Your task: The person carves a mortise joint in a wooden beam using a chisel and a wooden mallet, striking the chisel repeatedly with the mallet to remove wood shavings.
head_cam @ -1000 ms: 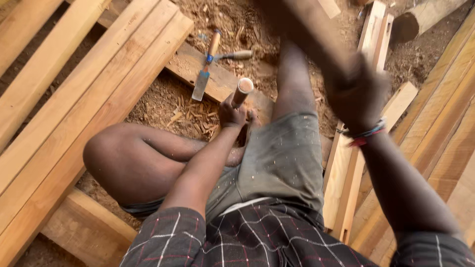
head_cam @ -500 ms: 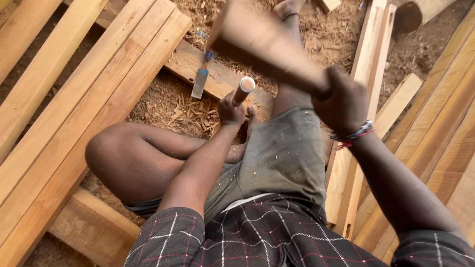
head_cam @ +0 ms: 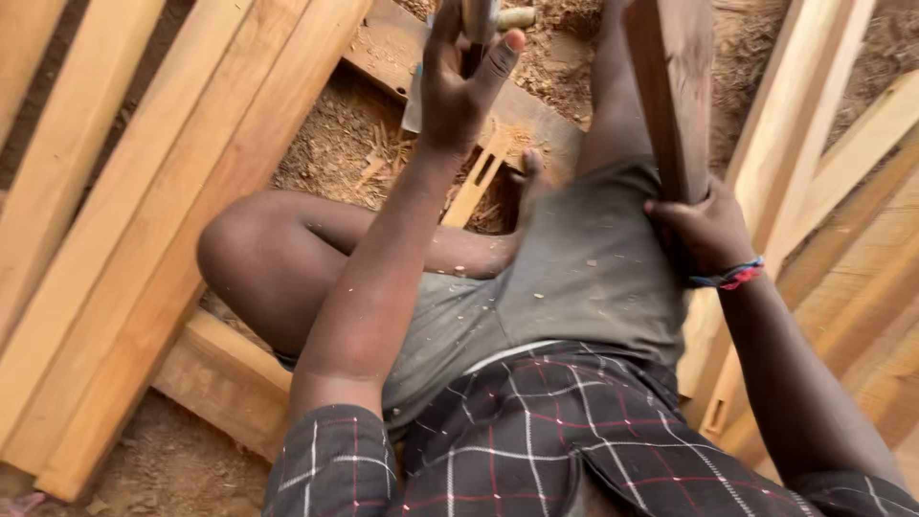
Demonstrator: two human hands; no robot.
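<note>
As you look down from the head camera, your left hand [head_cam: 459, 81] is wrapped around a chisel handle [head_cam: 477, 21] at the far edge, above the notched plank [head_cam: 507, 124] lying on sawdust [head_cam: 335, 144]. Your right hand [head_cam: 704, 230] clenches a heavy wooden mallet [head_cam: 675, 86], upright beside your right thigh. Pale timber boards [head_cam: 144, 191] lie to your left.

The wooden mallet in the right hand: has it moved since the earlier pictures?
Yes. The mallet was raised over the grooved board; now it hangs beside the right thigh, gripped by the right hand, away from the chisel in the left hand.
</note>
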